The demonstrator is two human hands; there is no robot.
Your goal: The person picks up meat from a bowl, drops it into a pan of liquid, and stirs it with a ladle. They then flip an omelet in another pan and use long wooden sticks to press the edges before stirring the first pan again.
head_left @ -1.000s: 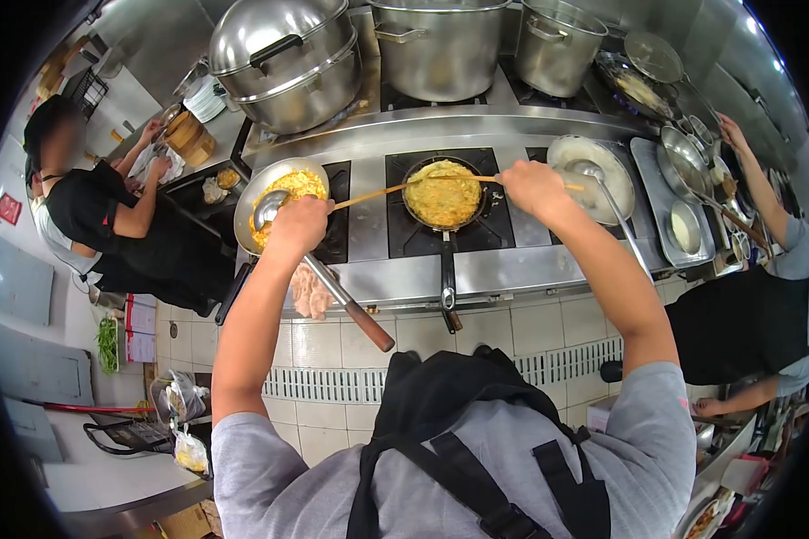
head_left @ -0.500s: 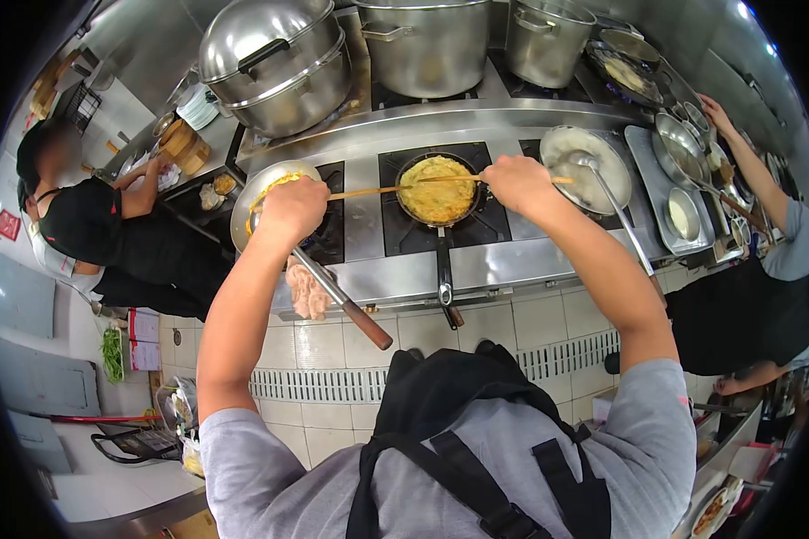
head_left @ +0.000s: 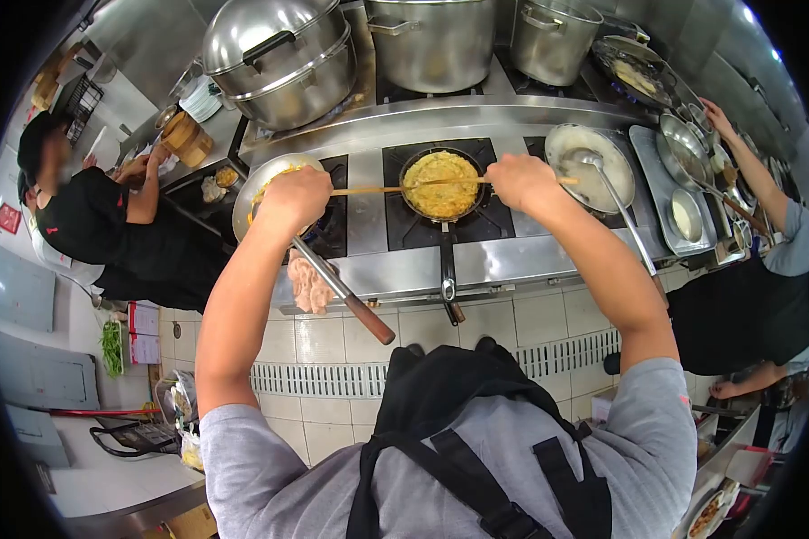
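Observation:
A round yellow omelette (head_left: pixel 442 190) lies in a small black frying pan (head_left: pixel 447 242) on the middle burner, the pan's handle pointing toward me. My left hand (head_left: pixel 298 196), left of the pan, is closed around a long wooden chopstick (head_left: pixel 364 190) that reaches over the omelette's left side. From the right, my right hand (head_left: pixel 521 182) grips another chopstick (head_left: pixel 568 181); its back end sticks out past my fist, and its front reaches over the omelette. Below my left hand, a wok (head_left: pixel 244 202) with yellow egg along its inside is partly hidden by that hand and forearm.
On the right burner stands a pale-coated wok (head_left: pixel 559 144) with a ladle (head_left: pixel 622 199) in it. Large steel pots (head_left: pixel 431 45) line the back. A pink cloth (head_left: pixel 308 286) hangs at the stove's front edge. One person (head_left: pixel 99 198) works at left, another (head_left: pixel 746 305) at right.
The view has shifted slightly. My hands and both chopsticks stay in nearly the same place over the omelette. The person at left has moved their hands a little.

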